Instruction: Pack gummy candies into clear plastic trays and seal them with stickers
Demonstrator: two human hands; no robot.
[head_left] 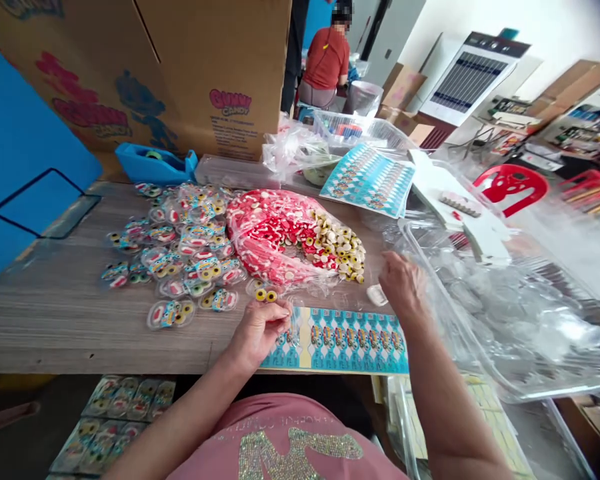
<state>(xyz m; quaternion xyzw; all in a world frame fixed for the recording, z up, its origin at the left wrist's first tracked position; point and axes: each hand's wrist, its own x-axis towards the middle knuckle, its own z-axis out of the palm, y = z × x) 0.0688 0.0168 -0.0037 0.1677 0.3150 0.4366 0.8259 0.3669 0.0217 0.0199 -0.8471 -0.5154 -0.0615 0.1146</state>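
My left hand is closed in a pinch on what looks like a clear plastic case, over the left part of a blue sticker sheet. Just beyond its fingers are two yellow eye-shaped candies in clear plastic. My right hand hovers with curled fingers near a small white piece; whatever it holds is hidden. An open bag of red and white candies lies ahead, with loose yellow eye candies at its right. Filled, labelled cases are heaped to the left.
A blue tape dispenser stands before a large carton. More sticker sheets lie at the back. To the right is a clear bin of plastic shells, with a white board across it. A person in red sits beyond.
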